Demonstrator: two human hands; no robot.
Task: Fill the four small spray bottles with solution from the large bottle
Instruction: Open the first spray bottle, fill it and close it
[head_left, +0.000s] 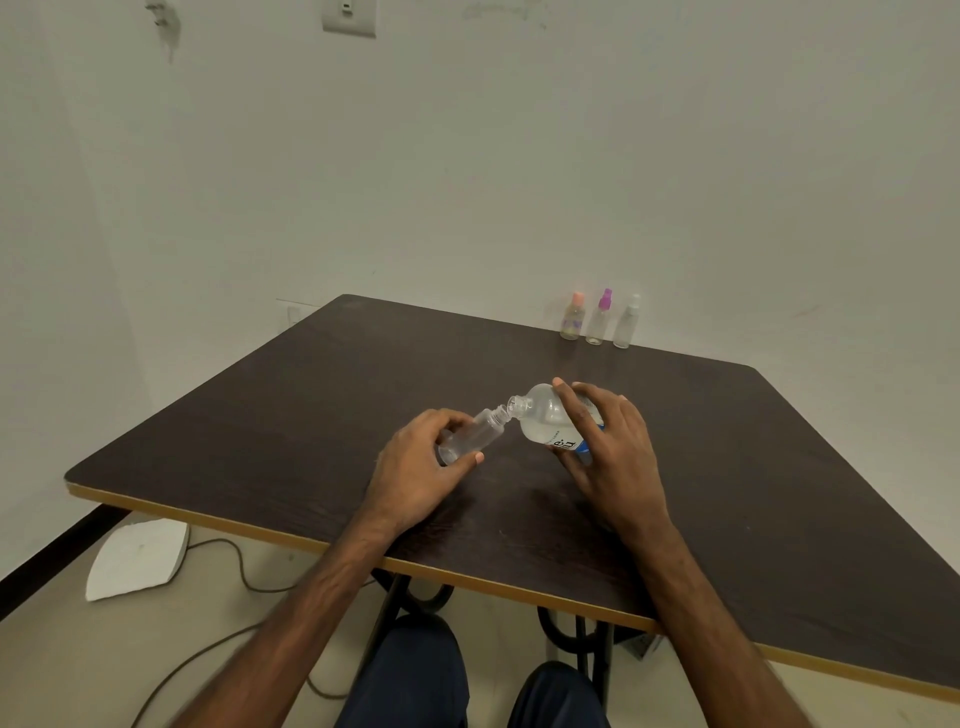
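A person's left hand (421, 462) wraps around the base of an uncapped small clear spray bottle (475, 434), thumb and fingers closed on it, holding it tilted with its open neck pointing up and to the right. The right hand (608, 447) grips the large clear bottle (550, 418), fingers curled over its labelled body, tipping it so that its open mouth meets the small bottle's neck. Clear liquid sits in the lower part of the large bottle. Both bottles are held above the middle of the dark wood-grain desk (779, 493), nearer its front edge. Along the far edge, toward the right corner, three more small spray bottles stand upright in a row, close together: one with a peach cap (573, 317), one with a purple cap (599, 318) and one with a clear cap (627, 322). On the floor to the left lie a white panel (137, 558) and a cable (228, 566).
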